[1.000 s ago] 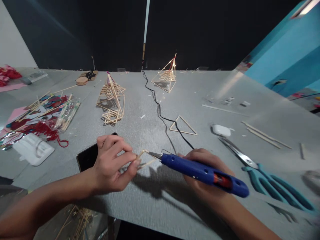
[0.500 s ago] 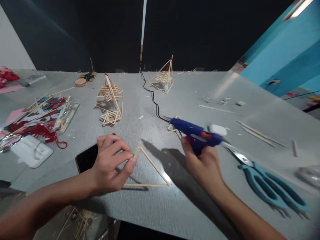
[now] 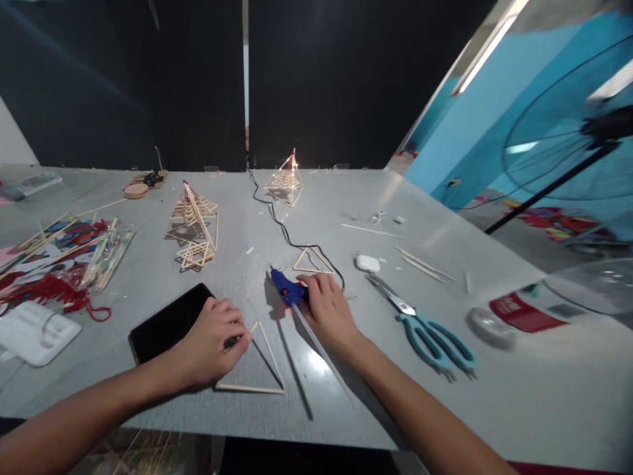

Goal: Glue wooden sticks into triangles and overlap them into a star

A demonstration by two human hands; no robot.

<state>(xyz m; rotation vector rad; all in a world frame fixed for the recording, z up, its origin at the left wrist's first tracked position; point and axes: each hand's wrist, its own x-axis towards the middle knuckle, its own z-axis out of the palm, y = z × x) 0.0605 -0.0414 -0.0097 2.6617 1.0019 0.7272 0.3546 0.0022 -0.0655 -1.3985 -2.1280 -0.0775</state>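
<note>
A triangle of thin wooden sticks [image 3: 270, 353] lies on the grey table in front of me. My left hand [image 3: 212, 343] pinches its top corner between thumb and fingers, partly hiding the left side. To the right, my right hand [image 3: 329, 310] grips the handle of a blue glue gun [image 3: 285, 287], low over the table. The nozzle points away and to the left, and a long glue stick [image 3: 319, 349] sticks out of the back toward me. A black phone [image 3: 173, 323] lies under and beside my left forearm. Behind the glue gun lies a smaller stick triangle [image 3: 312, 260].
Teal-handled scissors [image 3: 430, 336] and a white case [image 3: 368, 264] lie right. Stick pyramids [image 3: 195, 221] [image 3: 285, 185] stand farther back. A black cord [image 3: 281, 227] crosses the table. Craft scraps [image 3: 64, 257] cover the left. A clear bottle [image 3: 529, 310] lies far right.
My right hand has brought the glue gun left and lower, turning its nozzle away from me. My left hand still pinches the triangle's corner, now lower. The view has swung right.
</note>
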